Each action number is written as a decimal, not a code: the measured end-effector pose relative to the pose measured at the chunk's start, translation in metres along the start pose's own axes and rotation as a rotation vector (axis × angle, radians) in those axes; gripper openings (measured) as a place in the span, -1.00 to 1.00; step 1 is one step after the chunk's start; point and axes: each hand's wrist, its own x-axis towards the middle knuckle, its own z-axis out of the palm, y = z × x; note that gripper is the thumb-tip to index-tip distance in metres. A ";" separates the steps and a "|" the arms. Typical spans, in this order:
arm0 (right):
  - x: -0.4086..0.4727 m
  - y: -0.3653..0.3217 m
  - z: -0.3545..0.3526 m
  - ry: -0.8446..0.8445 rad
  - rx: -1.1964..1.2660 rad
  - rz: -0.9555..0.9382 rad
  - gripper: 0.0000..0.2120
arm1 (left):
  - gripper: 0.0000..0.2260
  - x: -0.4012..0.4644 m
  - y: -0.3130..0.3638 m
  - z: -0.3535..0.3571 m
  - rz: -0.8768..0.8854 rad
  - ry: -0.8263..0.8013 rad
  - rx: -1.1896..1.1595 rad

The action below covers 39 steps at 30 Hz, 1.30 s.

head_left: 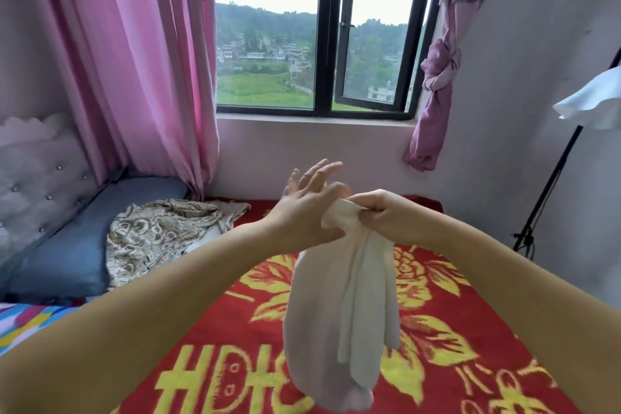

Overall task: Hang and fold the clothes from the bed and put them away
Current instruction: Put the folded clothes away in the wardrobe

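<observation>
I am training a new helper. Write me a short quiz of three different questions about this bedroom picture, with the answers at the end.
1. True or false: the right hand pinches the top of the hanging white cloth garment.
2. Which lies beside the blue-grey pillow? A) a beige patterned fabric piece B) a black shoe C) a green book
3. Fill in: the left hand has its fingers ____ (straight or curled).

Key: 1 true; 2 A; 3 straight. The garment hangs over the red blanket with yellow flowers.
</observation>
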 end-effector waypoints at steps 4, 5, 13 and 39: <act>-0.006 -0.006 -0.014 -0.028 -0.003 -0.065 -0.54 | -0.81 -0.001 -0.005 -0.008 -0.101 -0.043 -0.496; -0.008 -0.003 -0.017 -0.001 -0.004 -0.075 -0.58 | -0.80 0.000 -0.006 -0.010 -0.132 -0.041 -0.569; -0.020 0.065 0.027 0.036 0.213 0.032 -0.84 | -0.89 0.026 -0.007 -0.048 -0.201 -0.083 -0.681; -0.073 0.130 -0.018 0.144 -0.432 0.122 -0.82 | -0.54 -0.019 -0.153 -0.079 -0.438 -0.536 -0.909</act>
